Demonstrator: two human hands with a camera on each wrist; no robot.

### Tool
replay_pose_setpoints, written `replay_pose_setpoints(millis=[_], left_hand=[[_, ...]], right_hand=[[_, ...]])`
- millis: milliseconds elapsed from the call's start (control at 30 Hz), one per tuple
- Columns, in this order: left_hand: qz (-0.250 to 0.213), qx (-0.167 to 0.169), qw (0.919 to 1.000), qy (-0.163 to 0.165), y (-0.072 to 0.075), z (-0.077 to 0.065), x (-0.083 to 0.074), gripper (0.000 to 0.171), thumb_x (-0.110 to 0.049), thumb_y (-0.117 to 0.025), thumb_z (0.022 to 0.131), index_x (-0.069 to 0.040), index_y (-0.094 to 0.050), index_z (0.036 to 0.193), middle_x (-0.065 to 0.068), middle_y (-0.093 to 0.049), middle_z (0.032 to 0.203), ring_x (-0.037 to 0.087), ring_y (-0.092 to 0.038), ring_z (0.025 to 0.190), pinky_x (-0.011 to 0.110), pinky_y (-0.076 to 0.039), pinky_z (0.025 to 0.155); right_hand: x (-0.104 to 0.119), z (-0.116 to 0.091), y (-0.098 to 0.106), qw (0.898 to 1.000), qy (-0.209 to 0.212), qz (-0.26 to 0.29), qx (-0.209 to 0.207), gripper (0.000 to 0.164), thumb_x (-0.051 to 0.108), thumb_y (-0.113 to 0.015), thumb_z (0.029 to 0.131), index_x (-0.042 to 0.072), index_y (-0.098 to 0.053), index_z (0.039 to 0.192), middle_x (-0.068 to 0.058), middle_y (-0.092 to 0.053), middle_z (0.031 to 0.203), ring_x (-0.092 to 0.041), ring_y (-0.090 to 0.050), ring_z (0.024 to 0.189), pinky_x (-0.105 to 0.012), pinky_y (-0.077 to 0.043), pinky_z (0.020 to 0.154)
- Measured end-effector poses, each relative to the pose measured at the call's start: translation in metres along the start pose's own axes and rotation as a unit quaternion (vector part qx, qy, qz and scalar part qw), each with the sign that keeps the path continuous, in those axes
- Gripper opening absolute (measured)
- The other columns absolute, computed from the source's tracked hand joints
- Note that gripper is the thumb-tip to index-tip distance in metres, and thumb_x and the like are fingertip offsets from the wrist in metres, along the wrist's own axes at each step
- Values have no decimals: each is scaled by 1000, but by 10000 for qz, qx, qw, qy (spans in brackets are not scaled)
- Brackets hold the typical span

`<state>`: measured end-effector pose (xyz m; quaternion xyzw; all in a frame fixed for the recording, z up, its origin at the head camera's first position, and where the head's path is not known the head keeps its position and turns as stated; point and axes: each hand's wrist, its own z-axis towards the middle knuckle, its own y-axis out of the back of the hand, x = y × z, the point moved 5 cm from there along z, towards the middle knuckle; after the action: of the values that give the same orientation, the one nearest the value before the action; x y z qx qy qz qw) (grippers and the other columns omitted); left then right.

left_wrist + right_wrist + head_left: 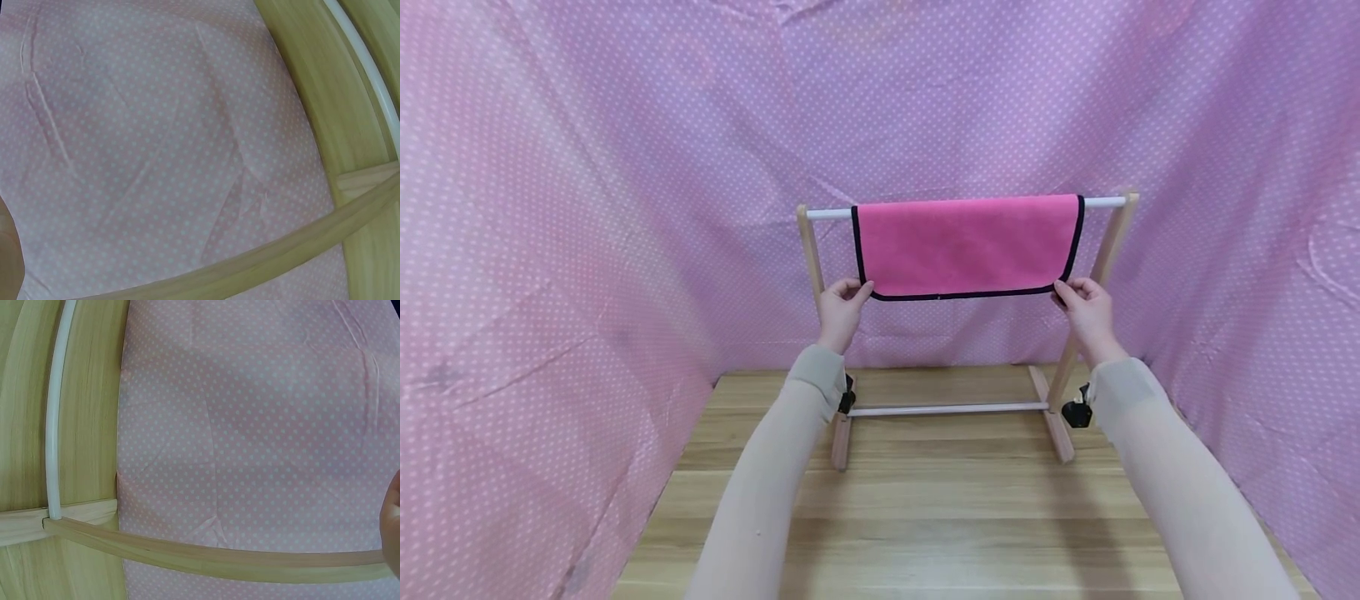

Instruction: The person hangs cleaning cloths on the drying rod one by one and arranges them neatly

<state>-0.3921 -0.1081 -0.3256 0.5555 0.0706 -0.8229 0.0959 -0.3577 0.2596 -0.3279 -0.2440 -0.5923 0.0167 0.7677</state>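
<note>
A pink cloth point(966, 250) with black edging hangs over the white top bar point(829, 215) of a wooden rack. My left hand point(841, 312) pinches its lower left corner between thumb and fingers. At the lower right corner, my right hand point(1087, 315) pinches the black edge the same way. The cloth's front lies fairly flat between both hands, and its back side is hidden. Only a sliver of the left hand point(9, 259) enters the left wrist view, and the right hand point(391, 531) shows just at the edge of the right wrist view.
The rack's wooden side posts point(1114, 237) stand on feet point(841, 442) joined by a white lower bar point(947, 409). Beneath it is a wood-grain table point(925, 517). Pink polka-dot fabric point(700, 167) encloses the back and both sides. Black wrist devices point(1077, 412) sit by the cuffs.
</note>
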Motion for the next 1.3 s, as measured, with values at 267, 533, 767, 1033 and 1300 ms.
replay_pose_setpoints(millis=[267,533,767,1033,1300], left_hand=[[-340,30,9994,88,-1,-1,-1,11,-3,-72,82,-1,-61,80,-10,-57,69,1,-54,65,12,-48,63],[-1161,368,9920,317,-3,-3,-1,26,8,-66,82,-9,-50,91,-4,-60,85,9,-61,82,19,-55,82],[-537,919,9929,534,2,-23,5,27,4,-60,89,8,-49,113,9,-62,96,4,-61,80,20,-55,84],[147,1435,9893,230,19,-54,11,24,-3,-55,94,10,-51,114,29,-60,110,7,-62,88,21,-54,87],[982,1598,9820,-223,44,-87,5,28,-6,-58,93,5,-54,118,23,-59,117,33,-57,108,43,-47,100]], right_hand=[[3,-2,-1,9998,134,63,110,28,-10,-56,88,10,-57,68,6,-60,65,-2,-61,65,-12,-55,69],[6,-6,2,9983,226,120,516,20,-9,-57,88,9,-55,80,6,-63,71,-2,-62,68,-12,-55,72],[-2,-23,16,9953,120,-188,946,20,-9,-59,87,8,-52,93,8,-64,76,-1,-63,72,-12,-55,74],[-10,-49,32,9828,116,-733,1691,24,-5,-57,90,15,-52,102,11,-66,84,0,-64,78,-10,-54,75],[-8,-75,37,9587,577,-1950,1988,26,-3,-57,91,20,-54,103,17,-63,89,4,-61,82,-8,-51,75]])
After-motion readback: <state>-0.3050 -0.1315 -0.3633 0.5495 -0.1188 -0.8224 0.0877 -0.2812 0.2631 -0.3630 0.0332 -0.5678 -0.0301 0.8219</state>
